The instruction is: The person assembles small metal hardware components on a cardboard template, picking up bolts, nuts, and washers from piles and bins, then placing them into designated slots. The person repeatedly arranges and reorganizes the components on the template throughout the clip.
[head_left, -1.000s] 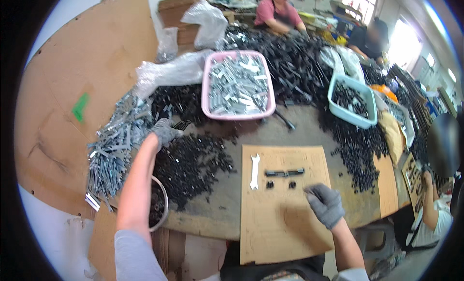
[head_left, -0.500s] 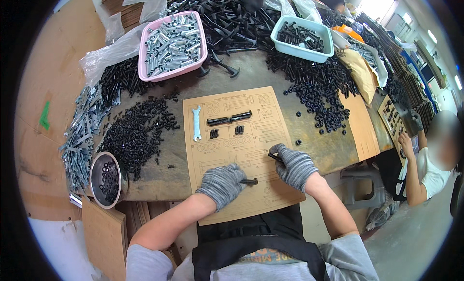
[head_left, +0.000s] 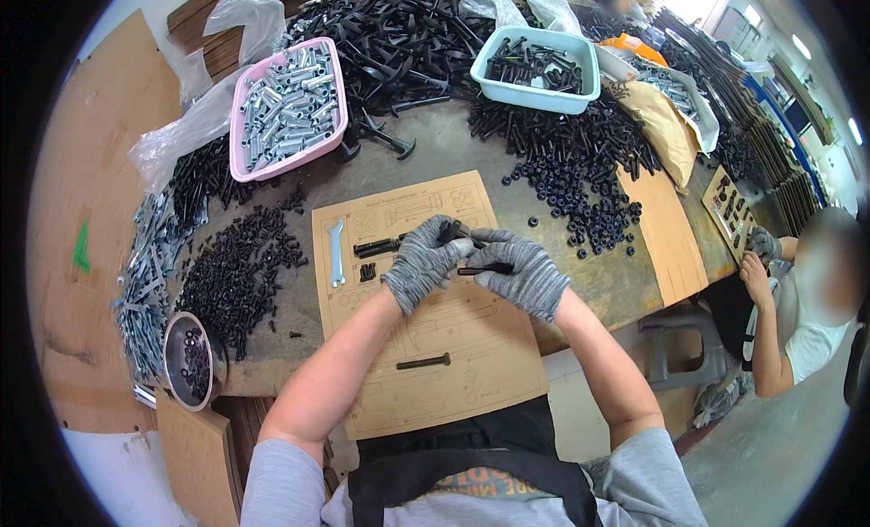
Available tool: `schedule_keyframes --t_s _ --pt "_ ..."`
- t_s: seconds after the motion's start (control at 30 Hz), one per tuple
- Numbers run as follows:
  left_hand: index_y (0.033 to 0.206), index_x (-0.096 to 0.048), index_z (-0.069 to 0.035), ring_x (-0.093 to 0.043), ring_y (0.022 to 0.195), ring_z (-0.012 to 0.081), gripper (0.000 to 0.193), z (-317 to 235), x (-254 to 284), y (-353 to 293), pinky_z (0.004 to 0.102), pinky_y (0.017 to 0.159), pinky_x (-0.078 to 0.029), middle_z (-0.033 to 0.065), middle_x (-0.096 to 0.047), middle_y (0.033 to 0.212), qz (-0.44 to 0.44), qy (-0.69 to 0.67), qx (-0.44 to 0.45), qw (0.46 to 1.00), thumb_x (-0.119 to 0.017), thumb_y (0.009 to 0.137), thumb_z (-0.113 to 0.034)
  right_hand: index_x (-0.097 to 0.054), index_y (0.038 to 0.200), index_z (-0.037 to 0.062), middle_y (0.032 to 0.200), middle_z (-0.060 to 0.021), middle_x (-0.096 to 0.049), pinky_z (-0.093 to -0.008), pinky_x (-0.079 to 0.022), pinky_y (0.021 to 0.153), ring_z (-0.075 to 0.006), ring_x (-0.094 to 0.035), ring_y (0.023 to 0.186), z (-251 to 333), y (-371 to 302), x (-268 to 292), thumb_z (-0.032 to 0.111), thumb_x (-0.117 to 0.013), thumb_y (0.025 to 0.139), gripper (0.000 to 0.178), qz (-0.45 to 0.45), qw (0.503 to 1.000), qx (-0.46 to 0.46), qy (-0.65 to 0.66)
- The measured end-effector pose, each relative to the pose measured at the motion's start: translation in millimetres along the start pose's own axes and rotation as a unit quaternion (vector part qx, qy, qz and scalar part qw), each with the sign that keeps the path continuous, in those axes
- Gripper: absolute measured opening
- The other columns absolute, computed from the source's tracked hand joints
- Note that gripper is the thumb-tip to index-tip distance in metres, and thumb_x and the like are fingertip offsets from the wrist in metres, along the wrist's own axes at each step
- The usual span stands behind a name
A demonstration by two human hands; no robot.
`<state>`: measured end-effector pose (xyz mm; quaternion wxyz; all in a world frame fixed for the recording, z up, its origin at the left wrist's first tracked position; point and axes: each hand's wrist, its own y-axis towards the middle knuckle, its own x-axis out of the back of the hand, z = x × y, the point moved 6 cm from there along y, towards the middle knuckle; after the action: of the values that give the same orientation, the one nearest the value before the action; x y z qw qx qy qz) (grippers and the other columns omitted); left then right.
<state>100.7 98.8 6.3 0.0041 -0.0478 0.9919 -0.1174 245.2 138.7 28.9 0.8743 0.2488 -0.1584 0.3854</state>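
A printed brown card (head_left: 381, 414) lies before me on the bench. Over its upper half, my left hand (head_left: 419, 266), in a grey knit glove, is closed around a small dark piece (head_left: 450, 229) that its fingers mostly hide. Close beside it, my gloved right hand (head_left: 527, 275) grips a black bolt (head_left: 480, 270), its forefinger reaching to the dark piece. Black rods (head_left: 373, 248) and short black screws (head_left: 367, 272) sit on the card by my left hand, partly covered. Left of them is a silver open-end wrench (head_left: 336, 253). Another black bolt (head_left: 423, 361) lies lower down.
Around the card spread heaps of black screws (head_left: 237, 278), black nuts (head_left: 580, 205) and flat metal strips (head_left: 149, 282). A pink tray (head_left: 237, 151) of silver sleeves and a pale blue tray (head_left: 535, 99) of bolts stand behind. A metal bowl (head_left: 217, 350) holds nuts. A co-worker (head_left: 807, 309) sits at right.
Both hands have moved up the card and come together over the black parts. My left hand has let go of a bolt, which now lies on the card's lower half.
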Motion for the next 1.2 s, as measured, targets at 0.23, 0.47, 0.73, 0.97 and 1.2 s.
schedule_keyframes --t_s 0.23,0.47,0.73,0.97,1.2 --pt "0.12 -0.056 -0.002 -0.065 0.094 0.0255 0.037 -8.5 22.6 -11.0 0.0333 0.086 -0.05 0.0149 -0.068 0.1 -0.062 0.335 -0.139 0.93 -0.062 0.085 -0.013 -0.068 0.1 0.0094 0.096 -0.009 -0.066 -0.0354 -0.053 0.077 -0.0292 -0.064 0.086 -12.7 5.7 -1.6 0.009 -0.064 0.079 0.021 0.13 0.962 0.018 -0.239" --pt "0.108 -0.064 -0.007 -0.061 0.097 0.0334 0.028 -20.6 22.9 9.0 0.0405 0.086 -0.049 0.0136 -0.066 0.103 -0.052 0.487 -0.137 0.861 -0.056 0.087 -0.022 -0.067 0.095 0.0116 0.107 -0.0101 -0.064 -0.0362 -0.053 0.078 -0.0298 -0.063 0.092 -28.0 34.7 -7.5 0.012 -0.064 0.078 0.017 0.222 0.906 0.014 -0.359" --pt "0.098 -0.067 -0.008 -0.062 0.092 0.0307 0.022 0.5 6.0 20.6 0.0423 0.081 -0.049 0.013 -0.065 0.094 -0.019 0.587 -0.075 0.806 -0.057 0.085 -0.024 -0.068 0.1 0.0131 0.122 -0.0102 -0.06 -0.0377 -0.051 0.086 -0.0302 -0.06 0.101 -20.4 8.6 -16.7 0.013 -0.066 0.078 0.023 0.032 0.932 -0.01 -0.362" --pt "0.094 -0.066 -0.004 -0.062 0.089 0.0317 0.027 -6.0 3.3 19.9 0.0429 0.08 -0.049 0.0156 -0.065 0.091 -0.008 0.621 -0.015 0.784 -0.056 0.087 -0.029 -0.065 0.1 0.0084 0.096 -0.0121 -0.064 -0.0401 -0.049 0.081 -0.0302 -0.06 0.092 -20.9 -1.9 -1.3 0.022 -0.075 0.07 0.035 -0.062 0.92 -0.031 -0.386" --pt "0.094 -0.066 -0.005 -0.062 0.09 0.0315 0.029 -5.4 2.2 21.4 0.0427 0.081 -0.049 0.016 -0.065 0.093 -0.034 0.603 -0.05 0.795 -0.055 0.088 -0.031 -0.067 0.09 0.0092 0.076 -0.0081 -0.062 -0.0393 -0.048 0.072 -0.0273 -0.06 0.078 -33.7 8.2 -0.5 0.023 -0.074 0.073 0.022 -0.079 0.923 -0.025 -0.375"
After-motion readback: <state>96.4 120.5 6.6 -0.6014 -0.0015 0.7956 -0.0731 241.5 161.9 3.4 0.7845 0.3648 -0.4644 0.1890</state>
